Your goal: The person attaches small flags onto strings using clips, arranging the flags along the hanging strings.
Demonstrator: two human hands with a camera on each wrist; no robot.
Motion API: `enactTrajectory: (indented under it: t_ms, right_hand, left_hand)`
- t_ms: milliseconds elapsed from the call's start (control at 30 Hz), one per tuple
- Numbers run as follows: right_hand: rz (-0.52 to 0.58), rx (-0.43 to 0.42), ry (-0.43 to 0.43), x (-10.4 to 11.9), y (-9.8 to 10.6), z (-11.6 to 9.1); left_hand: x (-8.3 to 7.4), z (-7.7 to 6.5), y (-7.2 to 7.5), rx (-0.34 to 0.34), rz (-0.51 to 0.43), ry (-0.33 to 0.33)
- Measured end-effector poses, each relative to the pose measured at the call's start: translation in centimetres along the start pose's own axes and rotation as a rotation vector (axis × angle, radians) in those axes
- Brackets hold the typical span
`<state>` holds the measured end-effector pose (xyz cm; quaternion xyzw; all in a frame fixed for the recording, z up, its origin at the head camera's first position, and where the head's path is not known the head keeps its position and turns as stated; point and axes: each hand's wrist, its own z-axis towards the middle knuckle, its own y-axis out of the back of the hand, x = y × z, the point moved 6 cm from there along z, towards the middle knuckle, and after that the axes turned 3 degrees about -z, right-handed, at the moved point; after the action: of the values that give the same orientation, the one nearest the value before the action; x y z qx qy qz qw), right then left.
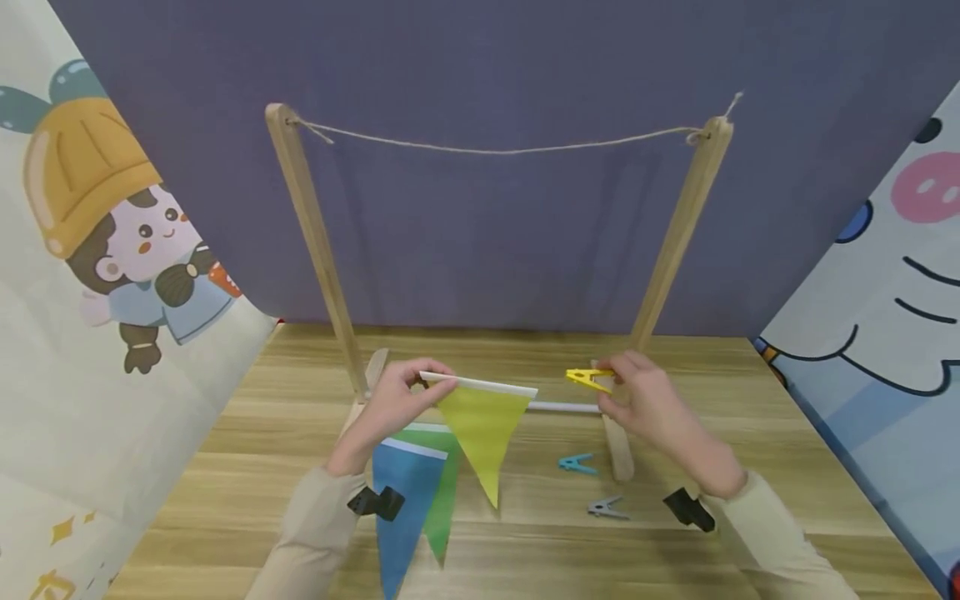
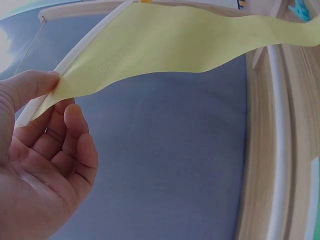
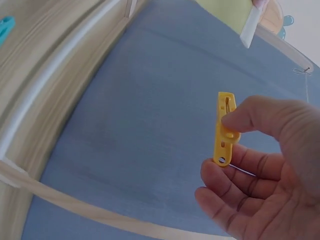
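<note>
My left hand (image 1: 401,402) pinches yellow triangular fabric pennant (image 1: 486,425), right hand (image 1: 656,407) yellow plastic clip (image 1: 579,377). Likely pre-hang; next, lift to beige string (image 1: 495,152), upper centre.

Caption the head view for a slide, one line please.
A string spans two wooden posts; the left grip pinches a yellow pennant, the right grip a yellow clip.

- Green triangular pennant with a white top strip (image 1: 446,497): partly covered by the blue triangular pennant (image 1: 408,492).
- Yellow triangular pennant (image 2: 165,45): tip cut off by the left wrist view's right edge.
- Thin white rod (image 1: 562,407): partly hidden behind the yellow pennant.
- Yellow plastic clip (image 3: 220,140): partly covered by the right hand's (image 3: 285,160) thumb.
- Turquoise plastic clip (image 3: 5,29): cut off by the right wrist view's left edge.
</note>
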<state>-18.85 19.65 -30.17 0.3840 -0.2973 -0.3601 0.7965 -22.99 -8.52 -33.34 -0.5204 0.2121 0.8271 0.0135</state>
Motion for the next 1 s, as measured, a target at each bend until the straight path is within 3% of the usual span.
enactTrajectory:
  t_ms: [267,367,633,1000]
  right_hand:
    - [-0.053,-0.089,0.075,0.0,2.4,0.7]
    - [-0.071,-0.111,0.096,0.1,3.2,1.0]
    - [-0.076,-0.089,0.085,0.4,5.2,2.1]
    - [-0.071,-0.092,0.055,0.5,8.6,3.6]
  left_hand:
    - [-1.2,1.9,-0.8,-0.008,0.004,-0.019]
    - [-1.7,2.6,-1.0,-0.011,-0.009,-0.054]
    - [-3.3,4.3,-1.3,-0.021,-0.025,-0.143]
    - [-5.4,7.1,-2.1,-0.013,-0.1,-0.188]
